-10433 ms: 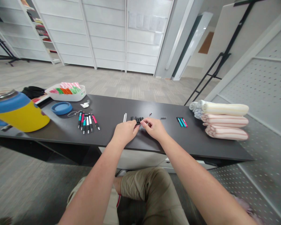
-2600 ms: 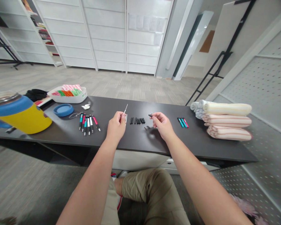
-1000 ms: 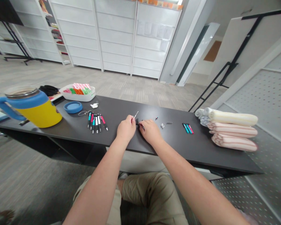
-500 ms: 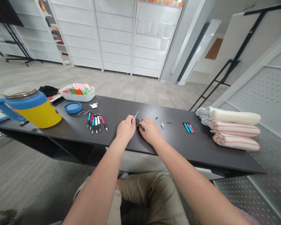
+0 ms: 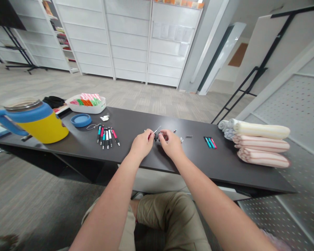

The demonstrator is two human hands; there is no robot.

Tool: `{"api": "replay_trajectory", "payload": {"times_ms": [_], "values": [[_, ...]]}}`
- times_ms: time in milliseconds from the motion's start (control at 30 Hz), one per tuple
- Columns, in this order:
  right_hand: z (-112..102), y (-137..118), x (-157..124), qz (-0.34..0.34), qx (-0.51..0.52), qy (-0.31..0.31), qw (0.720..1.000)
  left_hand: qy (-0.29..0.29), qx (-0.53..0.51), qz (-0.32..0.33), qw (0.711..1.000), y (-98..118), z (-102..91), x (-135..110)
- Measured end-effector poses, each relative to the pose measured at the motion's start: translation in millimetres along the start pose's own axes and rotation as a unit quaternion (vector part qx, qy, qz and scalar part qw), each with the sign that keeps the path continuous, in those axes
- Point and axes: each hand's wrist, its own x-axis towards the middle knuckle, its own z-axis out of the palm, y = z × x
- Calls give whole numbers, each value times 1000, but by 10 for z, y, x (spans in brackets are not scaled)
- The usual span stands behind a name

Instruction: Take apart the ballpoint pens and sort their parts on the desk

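My left hand [image 5: 142, 143] pinches a thin white pen refill [image 5: 157, 129], its tip slanting up and to the right. Close beside it, my right hand [image 5: 170, 142] has its thumb and fingertips closed around a small black pen part, mostly hidden by the fingers. More small black pieces [image 5: 156, 137] show between the two hands. Past the right hand lie small silver pen parts [image 5: 181, 139], a row of springs [image 5: 189, 136] and a tiny dark piece [image 5: 175, 131]. Teal and red pen barrels [image 5: 210, 142] lie side by side farther right.
Several pens [image 5: 107, 137] lie left of my hands on the dark table [image 5: 136, 120]. Beyond them are a blue lid [image 5: 81, 120], a yellow and blue mug [image 5: 42, 123], a white basket [image 5: 94, 109] of wrapped packets and crumpled tissue [image 5: 104, 118]. Rolled towels [image 5: 261, 143] are stacked at right.
The refill in my left hand has shifted slightly right. My right hand has lifted a little from the tabletop, with a black part at its fingertips.
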Motion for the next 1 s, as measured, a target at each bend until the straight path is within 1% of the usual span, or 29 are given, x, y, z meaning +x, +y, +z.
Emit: {"api": "replay_trajectory", "payload": {"times_ms": [67,100,133,200,300,433,500,533,600,633,667,700,767,800,867,933,1000], "values": [[-30,39,9,68,83,12,994,-7,-4,34,999,30,-10,-25],[-45,58,12,89,122,10,988,-11,-1,47,999,46,-14,-35],[-58,72,12,100,155,6,983,-14,3,58,998,60,-16,-44],[-82,84,9,101,197,-3,975,-17,6,73,997,81,-18,-53],[-96,66,0,98,223,-6,970,-20,3,86,996,91,-14,-51],[-84,45,11,112,233,-1,966,-28,0,92,995,77,-3,-42],[-110,65,23,119,242,25,963,-28,-5,94,995,68,2,-35],[-144,87,24,124,240,49,962,-26,-7,93,995,65,2,-30],[-260,158,6,132,200,109,965,-23,-10,84,996,59,-1,-18],[-335,206,-17,138,159,134,968,-21,-12,75,997,58,-5,-11],[-417,260,-51,143,103,146,973,-19,-14,63,998,57,-9,-4],[-497,316,-93,146,46,133,979,-16,-16,50,998,56,-13,1],[-630,418,-195,137,-66,58,987,-8,-23,24,999,57,-19,7],[-674,455,-246,125,-115,19,985,-4,-26,15,1000,58,-20,5],[-712,489,-330,102,-190,-32,976,0,-28,9,1000,62,-19,-4],[-698,473,-375,84,-228,-51,969,-2,-26,12,1000,69,-15,-21],[-665,431,-387,72,-242,-61,966,-6,-22,13,1000,79,-12,-40]]}}
